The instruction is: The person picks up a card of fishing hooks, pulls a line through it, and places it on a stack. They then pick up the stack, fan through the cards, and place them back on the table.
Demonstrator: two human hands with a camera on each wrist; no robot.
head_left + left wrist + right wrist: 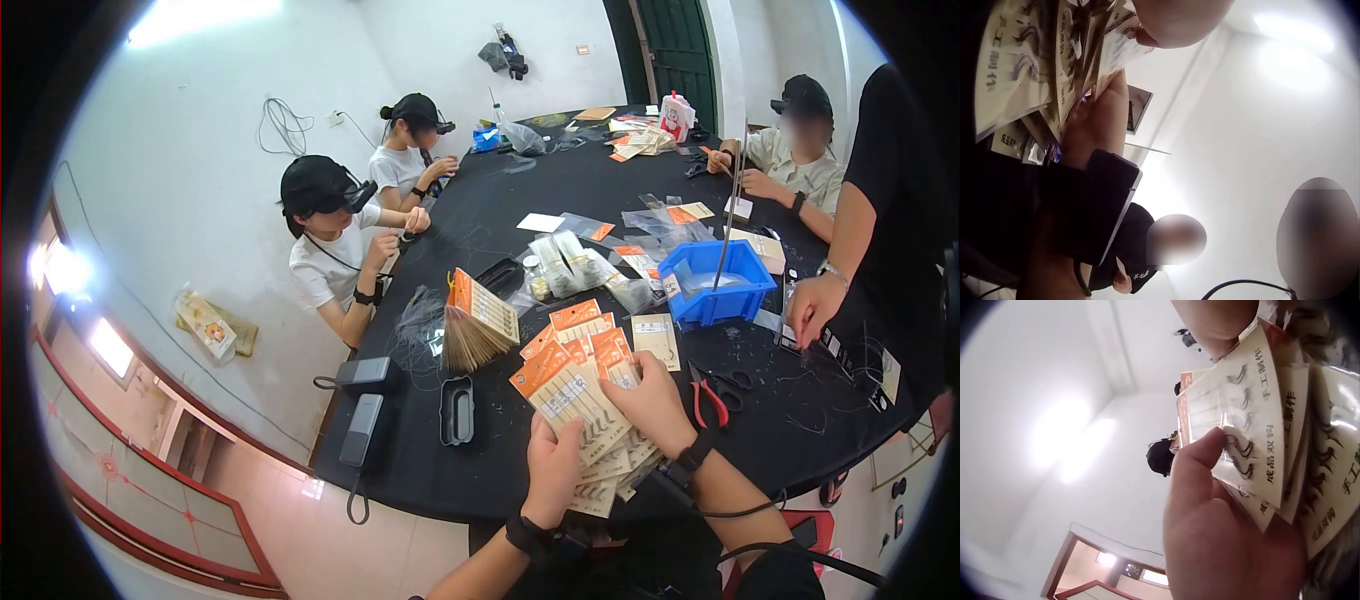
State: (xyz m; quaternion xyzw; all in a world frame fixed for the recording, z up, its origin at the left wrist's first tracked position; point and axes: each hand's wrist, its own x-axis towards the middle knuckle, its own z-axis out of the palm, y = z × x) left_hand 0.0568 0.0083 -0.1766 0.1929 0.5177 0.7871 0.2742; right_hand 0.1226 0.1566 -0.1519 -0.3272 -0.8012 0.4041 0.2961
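Note:
Both hands hold a fanned stack of fishing-hook cards (588, 412), cream with orange tops, in clear sleeves. My left hand (553, 472) grips the stack's near left side; its thumb lies on the top card, over the printed hooks in the right wrist view. At the stack's upper right, my right hand (652, 405) grips cards with its fingers partly hidden behind them. Dark hooks line the lower part of the top card (1260, 406). More orange-topped cards (577, 315) lie just beyond the hands. A single hook card (655, 338) lies right of them.
A bundle of cards (478, 330) stands fanned at left, near a dark tray (457, 412) and two grey power banks (362, 428). Red-handled pliers (710, 402) and black scissors (733, 385) lie at right, below a blue bin (715, 290). Other people sit or stand around the table.

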